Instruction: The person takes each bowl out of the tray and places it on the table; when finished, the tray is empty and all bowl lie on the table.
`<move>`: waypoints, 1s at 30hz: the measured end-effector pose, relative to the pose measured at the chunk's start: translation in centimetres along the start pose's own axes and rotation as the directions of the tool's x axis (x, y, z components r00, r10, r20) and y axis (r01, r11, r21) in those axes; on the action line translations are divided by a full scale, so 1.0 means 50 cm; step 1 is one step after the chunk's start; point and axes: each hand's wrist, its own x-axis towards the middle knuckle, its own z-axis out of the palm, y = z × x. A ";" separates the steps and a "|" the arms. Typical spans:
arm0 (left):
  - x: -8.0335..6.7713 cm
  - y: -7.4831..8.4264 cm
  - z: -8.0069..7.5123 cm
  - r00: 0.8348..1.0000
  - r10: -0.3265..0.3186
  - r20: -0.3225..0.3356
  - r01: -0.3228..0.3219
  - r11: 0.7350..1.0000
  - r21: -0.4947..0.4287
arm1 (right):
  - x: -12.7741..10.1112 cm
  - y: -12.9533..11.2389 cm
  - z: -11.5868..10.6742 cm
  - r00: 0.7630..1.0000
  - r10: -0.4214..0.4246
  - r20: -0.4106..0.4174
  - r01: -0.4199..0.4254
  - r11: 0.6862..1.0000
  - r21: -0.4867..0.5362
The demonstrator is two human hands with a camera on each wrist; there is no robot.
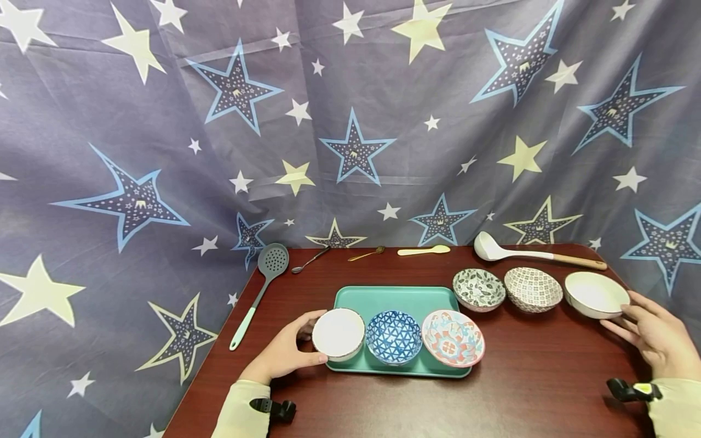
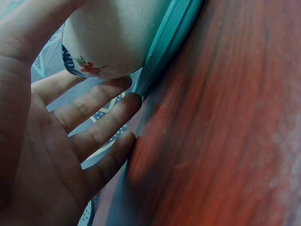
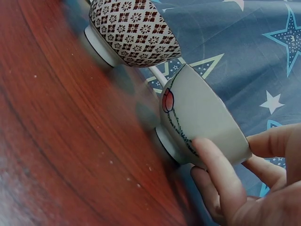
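Note:
My left hand (image 1: 292,347) is around the left side of a white bowl (image 1: 338,334), thumb on the near side and fingers loosely spread beyond it. In the left wrist view this bowl (image 2: 113,37) shows a red flower. It stands on a teal tray (image 1: 397,295), beside a blue triangle-patterned bowl (image 1: 394,337) and a pink floral bowl (image 1: 453,339). At the right, my right hand (image 1: 659,337) holds the edge of a cream bowl (image 1: 596,294), which rests on the table. In the right wrist view my thumb lies against its side, with a red bud design (image 3: 168,100).
Left of the cream bowl stand a brown-patterned bowl (image 1: 533,290) and a leaf-patterned bowl (image 1: 479,290). Behind them lies a white ladle (image 1: 515,252). Along the back are small spoons (image 1: 424,250); a grey slotted turner (image 1: 272,261) lies at the left. A star-printed curtain (image 1: 356,207) hangs behind.

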 end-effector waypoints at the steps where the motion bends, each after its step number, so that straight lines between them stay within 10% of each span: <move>1: 0.000 0.000 0.000 1.000 0.003 0.000 -0.003 1.000 0.000 | 0.000 -0.001 0.000 1.000 0.006 -0.002 -0.006 1.000 -0.001; 30: -0.002 0.002 -0.002 1.000 -0.022 0.003 0.022 1.000 -0.008 | 0.010 0.005 -0.009 0.999 0.030 0.031 -0.030 1.000 -0.007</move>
